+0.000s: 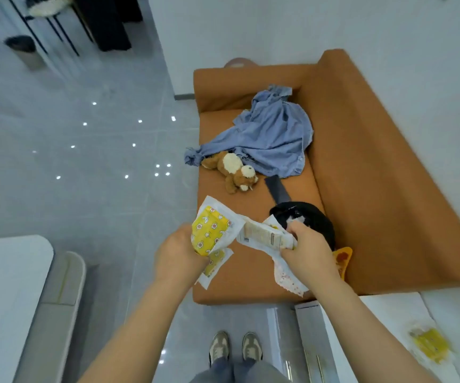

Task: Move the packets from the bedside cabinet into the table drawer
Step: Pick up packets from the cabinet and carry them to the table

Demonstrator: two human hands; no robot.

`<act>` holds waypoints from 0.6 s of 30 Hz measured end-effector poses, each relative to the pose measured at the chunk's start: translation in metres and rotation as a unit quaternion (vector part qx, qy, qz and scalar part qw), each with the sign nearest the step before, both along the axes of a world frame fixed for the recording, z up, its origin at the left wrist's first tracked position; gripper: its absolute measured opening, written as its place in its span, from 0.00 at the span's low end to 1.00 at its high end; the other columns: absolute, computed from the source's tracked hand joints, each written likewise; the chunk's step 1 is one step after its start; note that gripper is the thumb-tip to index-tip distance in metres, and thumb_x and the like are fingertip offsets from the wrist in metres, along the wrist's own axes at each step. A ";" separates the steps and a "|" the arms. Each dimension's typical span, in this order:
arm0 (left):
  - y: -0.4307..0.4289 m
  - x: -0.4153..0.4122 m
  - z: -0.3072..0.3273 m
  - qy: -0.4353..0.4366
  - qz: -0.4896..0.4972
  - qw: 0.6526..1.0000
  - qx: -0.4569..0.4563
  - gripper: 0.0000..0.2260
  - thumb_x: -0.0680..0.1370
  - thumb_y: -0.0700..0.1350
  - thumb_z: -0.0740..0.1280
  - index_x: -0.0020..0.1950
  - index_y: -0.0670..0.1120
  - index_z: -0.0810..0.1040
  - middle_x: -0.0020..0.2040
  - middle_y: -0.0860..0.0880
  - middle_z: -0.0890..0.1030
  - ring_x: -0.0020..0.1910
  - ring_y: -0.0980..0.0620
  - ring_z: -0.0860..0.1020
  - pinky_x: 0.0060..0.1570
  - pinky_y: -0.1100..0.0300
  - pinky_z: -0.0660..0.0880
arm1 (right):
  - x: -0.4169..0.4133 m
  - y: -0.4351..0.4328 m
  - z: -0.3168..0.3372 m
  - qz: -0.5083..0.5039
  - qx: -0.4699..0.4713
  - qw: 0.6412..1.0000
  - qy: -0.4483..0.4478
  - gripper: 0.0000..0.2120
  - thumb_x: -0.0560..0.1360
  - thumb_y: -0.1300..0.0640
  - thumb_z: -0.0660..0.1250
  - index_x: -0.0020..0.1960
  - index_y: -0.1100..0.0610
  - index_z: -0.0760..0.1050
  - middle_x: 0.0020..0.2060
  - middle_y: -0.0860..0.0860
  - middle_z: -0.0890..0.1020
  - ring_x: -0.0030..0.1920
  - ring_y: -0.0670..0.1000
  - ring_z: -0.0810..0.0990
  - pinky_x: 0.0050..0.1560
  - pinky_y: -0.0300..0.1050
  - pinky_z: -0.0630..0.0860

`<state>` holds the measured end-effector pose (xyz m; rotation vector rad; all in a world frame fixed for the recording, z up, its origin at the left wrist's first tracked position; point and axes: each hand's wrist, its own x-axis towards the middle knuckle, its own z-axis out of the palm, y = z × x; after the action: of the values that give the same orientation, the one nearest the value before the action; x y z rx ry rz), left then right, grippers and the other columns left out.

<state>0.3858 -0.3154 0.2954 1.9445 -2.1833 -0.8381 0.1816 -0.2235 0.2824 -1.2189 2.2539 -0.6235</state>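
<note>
My left hand (pixel 177 254) grips yellow-and-white packets (pixel 212 230) with a star print, held over the front edge of the orange sofa. My right hand (pixel 307 248) grips more packets (pixel 262 236), one beige and white, with a pink-speckled one (pixel 287 276) hanging below the palm. Another yellow packet (pixel 430 344) lies on the white bedside cabinet (pixel 383 313) at the lower right. A white table (pixel 5 286) edge shows at the lower left; its drawer is out of sight.
The orange sofa (pixel 361 189) carries a blue shirt (pixel 270 136), a brown plush bear (pixel 234 171), a dark remote (pixel 276 187), a black cap (pixel 317 219) and an orange-yellow item (pixel 342 258). A grey chair (pixel 54 305) stands by the table. Grey floor lies to the left.
</note>
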 end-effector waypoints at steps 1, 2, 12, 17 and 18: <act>0.001 0.010 0.001 0.001 0.023 1.000 0.000 0.15 0.66 0.43 0.72 0.48 0.48 0.71 0.42 0.49 0.78 0.45 0.45 0.78 0.36 0.59 0.70 | 0.005 -0.009 0.000 0.028 0.003 1.000 0.002 0.07 0.73 0.64 0.62 0.38 0.57 0.66 0.32 0.55 0.75 0.33 0.55 0.72 0.30 0.49 0.65; 0.003 0.020 0.001 0.001 0.044 0.999 -0.001 0.14 0.67 0.42 0.72 0.47 0.48 0.70 0.41 0.50 0.76 0.42 0.46 0.77 0.32 0.60 0.68 | 0.010 -0.018 0.001 0.056 0.006 0.998 0.003 0.07 0.73 0.64 0.62 0.38 0.58 0.66 0.32 0.54 0.75 0.33 0.55 0.73 0.29 0.49 0.65; 0.027 0.116 0.001 -0.006 0.223 0.975 -0.006 0.12 0.67 0.43 0.70 0.47 0.47 0.70 0.40 0.50 0.76 0.43 0.44 0.78 0.32 0.60 0.66 | 0.097 -0.080 0.004 0.249 0.011 0.968 0.017 0.17 0.71 0.66 0.63 0.33 0.51 0.59 0.27 0.48 0.67 0.28 0.48 0.62 0.27 0.43 0.55; 0.027 0.175 -0.001 0.029 0.289 0.957 -0.005 0.13 0.67 0.45 0.72 0.46 0.48 0.70 0.41 0.48 0.78 0.42 0.44 0.78 0.38 0.55 0.75 | 0.162 -0.109 0.009 0.314 0.009 0.949 0.021 0.14 0.70 0.65 0.63 0.33 0.52 0.61 0.27 0.48 0.68 0.28 0.48 0.62 0.27 0.43 0.54; 0.026 0.189 -0.001 0.030 0.299 0.954 -0.004 0.13 0.67 0.45 0.72 0.46 0.47 0.71 0.41 0.48 0.78 0.42 0.45 0.78 0.39 0.54 0.76 | 0.177 -0.115 0.008 0.327 0.011 0.945 0.024 0.13 0.71 0.64 0.63 0.33 0.53 0.62 0.28 0.49 0.69 0.29 0.49 0.64 0.27 0.43 0.55</act>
<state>0.5748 -0.2896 0.2946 2.3357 -1.4103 -0.7557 0.3583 -0.3388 0.2905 -1.8519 1.7139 -0.3064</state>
